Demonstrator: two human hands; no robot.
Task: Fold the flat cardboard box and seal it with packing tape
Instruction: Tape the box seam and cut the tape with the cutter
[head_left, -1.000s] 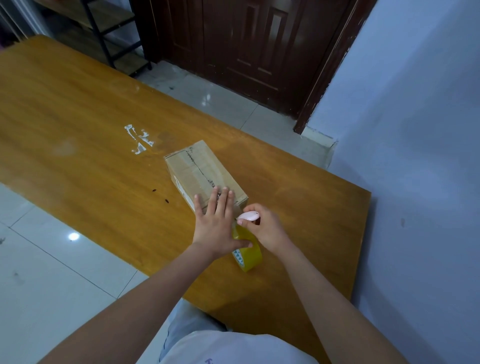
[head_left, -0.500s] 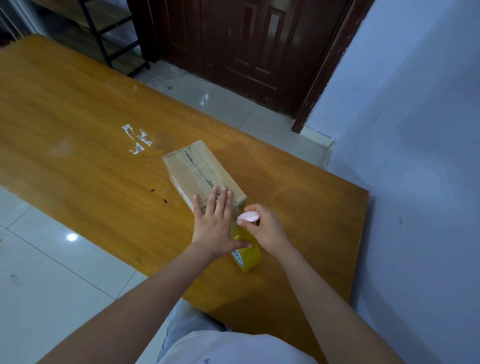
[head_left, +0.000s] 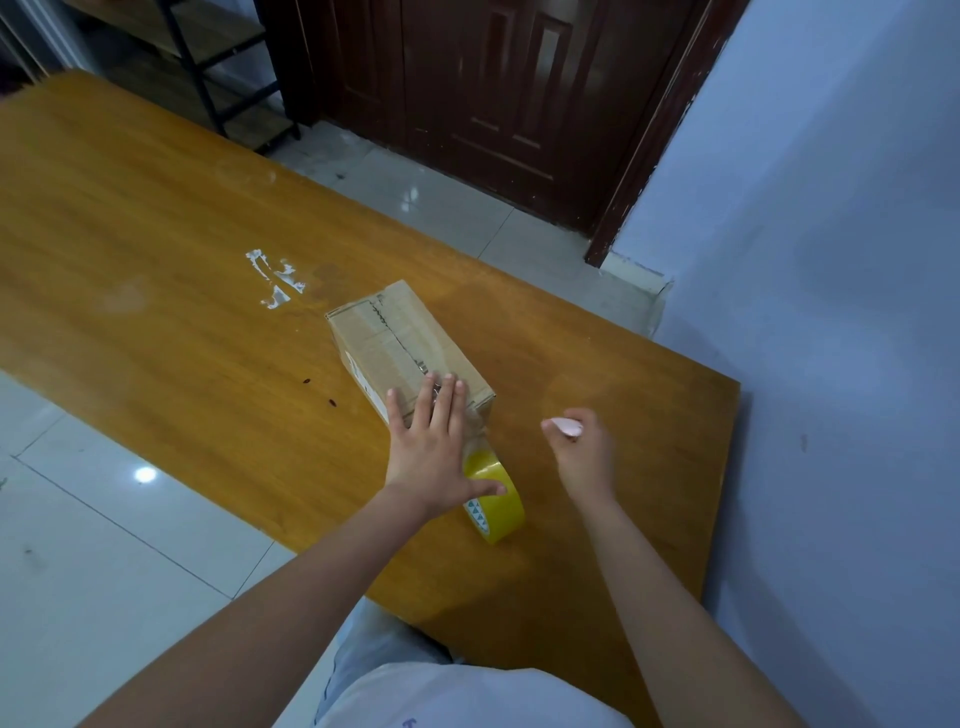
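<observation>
A folded cardboard box (head_left: 400, 343) lies on the wooden table (head_left: 156, 291), a taped seam running along its top. My left hand (head_left: 431, 441) presses flat on the box's near end with straight fingers, its thumb reaching over a yellow roll of packing tape (head_left: 496, 501). The roll stands on edge just below the box, and a clear strip runs from it up to the box's near face. My right hand (head_left: 582, 452) is to the right of the box, above the table, gripping a small pink cutter (head_left: 566, 426).
White residue marks (head_left: 275, 280) and small dark specks (head_left: 317, 392) are on the table left of the box. The table's right edge meets a blue wall (head_left: 831, 312). A dark door (head_left: 493, 104) and a shelf (head_left: 208, 62) stand beyond the table.
My right hand with the pink cutter has moved away from the tape to the right. My left hand stays pressed on the box.
</observation>
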